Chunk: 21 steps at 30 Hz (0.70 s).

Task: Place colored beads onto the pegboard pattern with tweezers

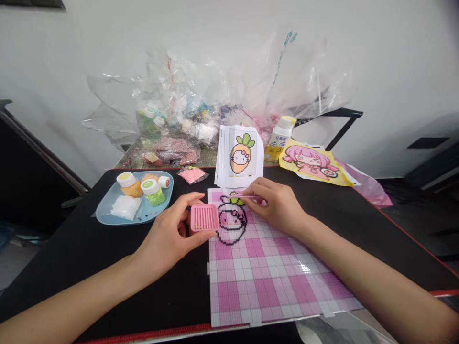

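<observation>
My left hand (168,228) grips a small pink ridged bead tray (204,217) between thumb and fingers, with a few yellowish beads in its lower left grooves. In my right hand (278,203) are thin pinkish tweezers (247,196), pinched, their tip over the green beads of the leaves. Beneath lies a transparent pegboard (265,286) on a pink-and-white checked backing. On it, black beads outline a cat-faced figure (231,224) with green beads at the top. Behind the board a stack of pattern sheets (241,155) stands upright, showing a carrot-shaped cat design. Whether the tweezers hold a bead is too small to tell.
Left, a blue plate (103,210) carries an orange-bead jar (129,185), a green-bead jar (153,192) and a white bead bag (125,208). A pink bead packet (192,175) lies behind. Plastic bags (201,110), a yellow-capped bottle (280,138) and a pink-haired bead picture (311,162) are farther back.
</observation>
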### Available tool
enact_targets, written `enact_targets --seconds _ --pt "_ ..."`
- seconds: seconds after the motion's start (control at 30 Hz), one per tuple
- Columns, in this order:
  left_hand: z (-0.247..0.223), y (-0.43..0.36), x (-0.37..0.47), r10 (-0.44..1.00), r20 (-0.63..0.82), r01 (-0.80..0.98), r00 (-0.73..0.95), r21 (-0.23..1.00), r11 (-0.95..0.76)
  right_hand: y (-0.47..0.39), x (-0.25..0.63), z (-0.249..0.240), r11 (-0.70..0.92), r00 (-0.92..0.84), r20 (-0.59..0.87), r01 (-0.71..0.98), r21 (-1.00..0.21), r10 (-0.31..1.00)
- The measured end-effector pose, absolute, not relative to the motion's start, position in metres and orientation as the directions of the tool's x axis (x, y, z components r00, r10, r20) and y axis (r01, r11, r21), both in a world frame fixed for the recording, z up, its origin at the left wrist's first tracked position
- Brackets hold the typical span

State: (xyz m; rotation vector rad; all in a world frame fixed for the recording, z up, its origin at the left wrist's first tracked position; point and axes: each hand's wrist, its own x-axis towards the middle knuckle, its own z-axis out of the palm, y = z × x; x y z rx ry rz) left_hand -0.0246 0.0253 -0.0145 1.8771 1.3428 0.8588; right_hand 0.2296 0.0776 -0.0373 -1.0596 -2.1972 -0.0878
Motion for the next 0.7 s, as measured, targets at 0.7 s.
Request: enact_targets --seconds 0.7 --pt "-0.018 0.027 -0.028 0.946 0.139 0.53 0.294 0.799 -0.282 0.067 0.221 -0.027 0.796 -0.459 0.713 0.56 -0.231 0.53"
